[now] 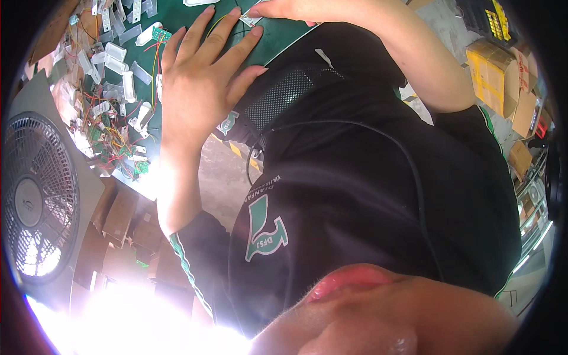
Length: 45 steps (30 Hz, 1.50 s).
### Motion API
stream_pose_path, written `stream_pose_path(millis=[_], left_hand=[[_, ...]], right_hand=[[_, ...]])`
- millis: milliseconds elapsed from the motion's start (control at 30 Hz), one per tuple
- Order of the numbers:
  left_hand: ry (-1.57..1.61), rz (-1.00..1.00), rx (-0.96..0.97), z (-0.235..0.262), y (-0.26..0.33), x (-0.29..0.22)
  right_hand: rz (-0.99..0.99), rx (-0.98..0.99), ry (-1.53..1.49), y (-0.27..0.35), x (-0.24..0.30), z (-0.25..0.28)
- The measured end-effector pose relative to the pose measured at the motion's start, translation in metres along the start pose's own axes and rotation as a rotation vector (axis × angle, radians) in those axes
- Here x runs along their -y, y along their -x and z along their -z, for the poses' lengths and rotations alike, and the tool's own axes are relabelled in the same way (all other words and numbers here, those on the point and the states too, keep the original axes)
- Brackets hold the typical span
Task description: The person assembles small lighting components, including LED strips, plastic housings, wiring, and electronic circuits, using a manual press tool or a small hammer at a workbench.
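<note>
My left hand (198, 80) lies over the green work surface (278, 41) with its fingers stretched out and spread. A thin yellow-green wire (218, 25) runs between its fingers. At the top edge my right hand (290, 10) is partly cut off, its fingertips on a small white part (251, 19) just past my left fingertips. The fingers seem closed on that part. Left of my left hand lie a small green circuit board (161, 34) with red and yellow wires and several white plastic housings (128, 86).
A pile of wired circuit boards (118, 142) and clear and white pieces covers the surface's left side. A large grey fan (38, 195) stands at the left. Cardboard boxes (488, 74) are stacked on the right, with more boxes (127, 222) below the table at left.
</note>
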State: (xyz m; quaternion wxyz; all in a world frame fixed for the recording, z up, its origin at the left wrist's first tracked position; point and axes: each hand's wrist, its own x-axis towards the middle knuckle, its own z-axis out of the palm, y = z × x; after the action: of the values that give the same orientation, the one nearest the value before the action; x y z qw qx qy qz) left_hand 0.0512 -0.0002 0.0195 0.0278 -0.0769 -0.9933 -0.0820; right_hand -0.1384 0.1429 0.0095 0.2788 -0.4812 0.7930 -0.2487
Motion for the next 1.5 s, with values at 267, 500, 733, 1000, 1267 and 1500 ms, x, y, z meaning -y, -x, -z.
stream_pose_path(millis=[267,500,733,1000,1267,1500], left_hand=[[-0.013,-0.075,-0.017,-0.002,0.000,0.013],[0.112,-0.076,-0.072,-0.009,0.009,0.014],[0.191,-0.071,-0.089,-0.017,0.012,0.012],[0.198,-0.077,-0.167,-0.022,0.013,0.012],[0.183,-0.064,-0.173,-0.028,0.017,0.014],[0.184,-0.061,-0.163,-0.027,0.017,0.013]], right_hand=[[-0.061,0.057,-0.037,0.002,0.008,0.011],[-0.176,-0.018,-0.545,0.008,-0.003,0.020],[0.188,-0.141,-0.113,-0.052,0.027,0.017],[0.236,-0.040,0.254,-0.113,0.068,0.002],[0.218,0.041,0.426,-0.122,0.079,-0.004],[0.329,-0.005,0.230,-0.121,0.071,-0.002]])
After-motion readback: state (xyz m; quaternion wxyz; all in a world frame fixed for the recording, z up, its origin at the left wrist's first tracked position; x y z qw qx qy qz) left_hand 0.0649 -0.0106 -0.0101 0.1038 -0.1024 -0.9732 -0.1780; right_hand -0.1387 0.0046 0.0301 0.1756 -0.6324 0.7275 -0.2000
